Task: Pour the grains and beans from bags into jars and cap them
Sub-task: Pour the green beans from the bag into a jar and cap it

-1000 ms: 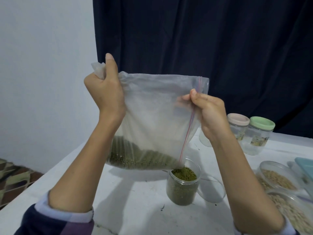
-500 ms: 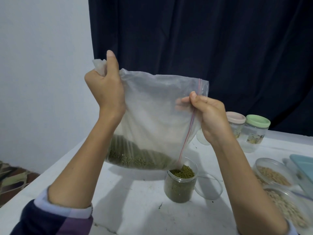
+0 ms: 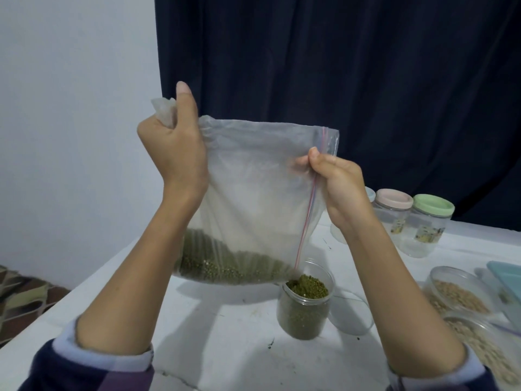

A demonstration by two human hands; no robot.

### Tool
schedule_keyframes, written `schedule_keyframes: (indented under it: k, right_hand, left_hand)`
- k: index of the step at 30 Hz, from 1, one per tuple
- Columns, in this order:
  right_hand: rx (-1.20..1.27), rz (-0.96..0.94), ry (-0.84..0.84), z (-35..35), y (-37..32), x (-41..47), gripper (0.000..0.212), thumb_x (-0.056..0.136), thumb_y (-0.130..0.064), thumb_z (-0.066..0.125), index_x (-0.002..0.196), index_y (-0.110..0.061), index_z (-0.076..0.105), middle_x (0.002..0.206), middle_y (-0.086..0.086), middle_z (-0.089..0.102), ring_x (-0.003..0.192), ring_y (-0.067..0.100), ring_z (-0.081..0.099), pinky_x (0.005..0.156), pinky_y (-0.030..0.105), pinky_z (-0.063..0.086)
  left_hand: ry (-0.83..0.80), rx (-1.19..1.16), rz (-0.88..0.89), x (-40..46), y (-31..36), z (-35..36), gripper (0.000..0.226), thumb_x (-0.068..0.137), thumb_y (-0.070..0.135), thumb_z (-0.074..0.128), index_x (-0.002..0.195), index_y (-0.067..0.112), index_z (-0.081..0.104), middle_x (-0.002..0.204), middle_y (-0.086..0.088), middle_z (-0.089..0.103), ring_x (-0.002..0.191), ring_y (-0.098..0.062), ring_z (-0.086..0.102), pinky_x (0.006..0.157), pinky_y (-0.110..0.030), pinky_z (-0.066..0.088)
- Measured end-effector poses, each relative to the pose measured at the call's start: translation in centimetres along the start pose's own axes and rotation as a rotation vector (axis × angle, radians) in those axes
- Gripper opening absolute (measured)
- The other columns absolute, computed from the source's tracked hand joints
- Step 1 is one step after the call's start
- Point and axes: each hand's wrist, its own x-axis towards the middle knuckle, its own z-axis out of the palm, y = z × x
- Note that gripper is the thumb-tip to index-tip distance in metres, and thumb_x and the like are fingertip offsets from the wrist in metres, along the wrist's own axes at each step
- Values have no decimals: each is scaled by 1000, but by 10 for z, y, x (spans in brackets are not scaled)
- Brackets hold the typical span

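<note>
A clear zip-top bag point(image 3: 253, 193) is held up in the middle of the frame, above the white table point(image 3: 225, 348). Its bunched corner is gripped at the upper left by the left hand point(image 3: 174, 148), the fingers clenched round the plastic and the thumb raised. The edge with the red and blue zip strip is pinched at centre right by the right hand point(image 3: 338, 184), the thumb laid on the near face and the fingers point(image 3: 300, 160) seen faintly through the plastic behind it. Green beans point(image 3: 225, 263) are gathered along the bag's lower edge, which slopes down to the right. The lowest corner is set at the mouth of an open clear jar point(image 3: 306, 309) standing on the table at lower centre; the jar is filled with green beans heaped to its rim. A clear lid point(image 3: 352, 314) is laid flat just right of the jar. At the right, two open jars of pale grains point(image 3: 462, 294) are seen near the frame's edge, one partly cut off. Farther back, a pink-lidded jar point(image 3: 393, 213) and a green-lidded jar point(image 3: 431, 224) are stood side by side, both capped. A dark curtain point(image 3: 338, 66) is hung behind the table.
</note>
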Motion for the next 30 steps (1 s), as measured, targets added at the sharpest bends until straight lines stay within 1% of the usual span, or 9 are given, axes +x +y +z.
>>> schedule_keyframes:
  k: [2,5,12,14,17,21,24,27,30]
  right_hand:
    - [1,-2,2,1,0,3,26,95,-12,57,72,-4,68,74,3,73,77,12,69,79,19,53]
    - [-8,1,6,3,1,5,25,95,-12,56,74,-3,67,72,1,73,75,9,69,74,17,52]
    - [-29,-21,41,-2,-2,6,25,95,-13,56,75,-3,68,71,-2,73,75,7,69,70,14,51]
    - [-56,-36,47,-6,-3,5,25,95,-14,57,75,-4,69,73,-1,74,79,10,69,76,17,52]
    - [-75,-53,70,-11,-1,3,25,94,-15,58,75,-5,71,78,4,75,86,19,70,88,27,53]
    - [-86,-57,88,-16,1,-1,25,94,-15,59,74,-6,72,81,8,74,90,27,69,92,35,53]
    - [-102,-64,93,-18,-1,-5,25,94,-16,59,75,-7,72,81,7,74,89,25,69,89,32,54]
    - [-113,-93,112,-18,-3,-9,25,94,-15,58,77,-6,72,79,5,75,86,21,70,84,26,54]
    - [-122,-110,95,-19,-5,-12,25,95,-16,56,80,-4,72,82,6,75,84,21,71,81,24,54]
  left_hand:
    - [2,-4,0,-1,0,0,61,94,16,53,46,28,18,42,18,18,42,-3,18,45,-19,19]
    - [-18,1,9,-2,0,1,65,95,16,52,40,30,20,40,19,19,40,-3,19,44,-18,20]
    - [-22,7,0,-8,-3,4,58,96,12,52,50,22,16,40,18,18,39,-4,18,43,-16,20]
    - [-20,4,-13,-9,-4,5,61,96,12,52,48,24,17,39,18,18,39,-3,18,42,-15,20]
    - [-20,-6,-29,-9,-4,8,65,96,12,52,43,29,17,38,18,17,38,-4,18,42,-14,20]
    - [-37,7,-38,-8,-6,10,73,96,12,52,33,29,21,36,17,18,36,-4,20,43,-13,20]
    - [-31,-9,-51,-7,-7,11,72,96,13,52,34,29,20,36,17,19,36,-4,20,42,-14,20]
    - [-24,-32,-49,-8,-5,14,68,96,11,53,41,31,18,37,18,19,37,-4,20,42,-14,21]
    - [-10,-35,-52,-7,-4,16,64,95,11,53,44,26,18,37,18,19,37,-4,20,43,-14,21]
